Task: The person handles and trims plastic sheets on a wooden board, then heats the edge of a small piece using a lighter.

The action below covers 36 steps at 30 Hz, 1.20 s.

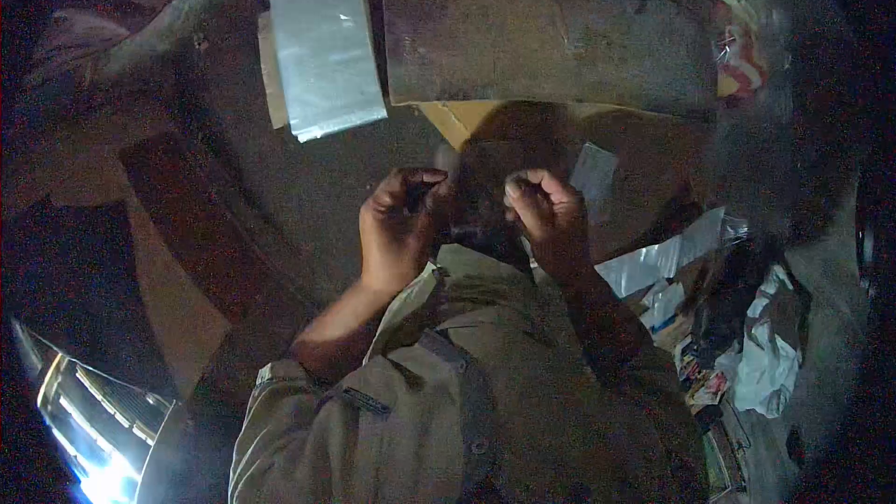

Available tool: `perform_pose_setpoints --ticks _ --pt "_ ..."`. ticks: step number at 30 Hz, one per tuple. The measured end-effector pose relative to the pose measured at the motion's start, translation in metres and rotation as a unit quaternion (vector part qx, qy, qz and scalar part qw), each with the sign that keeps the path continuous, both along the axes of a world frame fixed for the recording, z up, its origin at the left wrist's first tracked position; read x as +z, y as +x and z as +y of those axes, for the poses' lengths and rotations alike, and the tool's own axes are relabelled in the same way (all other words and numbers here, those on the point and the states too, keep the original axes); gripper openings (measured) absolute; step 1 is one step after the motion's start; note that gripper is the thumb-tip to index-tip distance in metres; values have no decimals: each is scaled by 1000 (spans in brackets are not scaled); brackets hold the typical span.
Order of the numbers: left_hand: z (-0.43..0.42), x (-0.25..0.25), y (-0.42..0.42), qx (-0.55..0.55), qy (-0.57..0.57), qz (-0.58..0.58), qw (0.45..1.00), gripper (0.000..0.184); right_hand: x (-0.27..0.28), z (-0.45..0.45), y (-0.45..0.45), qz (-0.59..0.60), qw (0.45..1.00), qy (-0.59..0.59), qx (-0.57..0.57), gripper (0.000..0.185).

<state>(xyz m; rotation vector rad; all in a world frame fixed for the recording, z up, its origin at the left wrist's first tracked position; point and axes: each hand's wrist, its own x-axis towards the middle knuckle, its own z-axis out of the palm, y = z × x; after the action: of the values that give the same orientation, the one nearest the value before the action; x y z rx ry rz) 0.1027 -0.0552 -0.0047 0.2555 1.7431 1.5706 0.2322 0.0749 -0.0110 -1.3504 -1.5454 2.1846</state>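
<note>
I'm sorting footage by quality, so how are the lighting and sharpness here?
Head view: dim and grainy, with dark edges; head view, lower left: glare washes out detail; head view, top: the plastic sheet shows small glints; head view, centre: it is too dark between the left hand and right hand to tell what, if anything, they hold.

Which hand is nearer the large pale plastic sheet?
Left. The left hand is below the sheet in view, slightly rightward; the right hand is also lower, but farther rightward.
</note>
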Motion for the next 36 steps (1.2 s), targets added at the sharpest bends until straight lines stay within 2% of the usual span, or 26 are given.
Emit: perform_pose_setpoints --ticks 2,4,5,6,7,8,9,13,15,19,21,22,24,28,29,31,33,34,36 --pt "-3 -5 10 -14 -3 11 1000 10 -2 8 -3 -33 999 7 -4 22" --pt "-4 -8 16 -26 -6 20 999 12 -12 14 0 -59 987 137 60 20" --pt "-5 -9 16 -72 -31 121 990 19 -16 14 -2 -6 995 94 20 17" --pt "-5 -10 16 -116 -54 221 967 27 -18 14 -4 -9 996 90 22 17" --pt "-3 -9 17 -116 -58 218 967 27 -19 16 -6 4 994 109 15 16" --pt "-1 -8 18 -136 -71 282 947 32 -22 17 -8 16 992 128 8 15" --pt "0 -7 18 -156 -83 345 922 38 -30 16 -8 37 978 207 4 15" --pt "10 -5 19 -164 -104 403 894 45 -49 13 -9 93 987 124 -39 20" --pt "21 -2 21 -173 -143 472 852 51 -51 14 -14 143 982 94 -76 25" --pt "35 -3 26 -217 -230 487 815 60 -72 19 -12 89 989 61 -98 28" --pt "45 -1 26 -227 -241 491 806 63 -61 31 -19 212 968 -89 -104 28" --pt "49 -1 24 -237 -250 496 797 66 -56 35 -24 212 968 -89 -102 28" --pt "52 -9 23 -248 -256 496 792 70 -49 41 -30 156 987 20 -21 29" --pt "60 -19 22 -245 -257 493 794 76 -45 39 -28 131 991 0 -19 29" --pt "64 -20 22 -242 -264 491 794 77 -48 36 -24 97 992 79 -21 29" --pt "68 -23 21 -239 -271 487 796 79 -44 39 -26 61 985 158 -21 28" --pt "69 -27 19 -251 -283 482 790 80 -31 51 -32 10 1000 17 16 28" --pt "69 -28 20 -250 -284 480 791 80 -31 50 -30 9 1000 17 17 28" --pt "68 -30 20 -245 -271 478 799 79 -30 47 -25 -31 980 195 -4 20"
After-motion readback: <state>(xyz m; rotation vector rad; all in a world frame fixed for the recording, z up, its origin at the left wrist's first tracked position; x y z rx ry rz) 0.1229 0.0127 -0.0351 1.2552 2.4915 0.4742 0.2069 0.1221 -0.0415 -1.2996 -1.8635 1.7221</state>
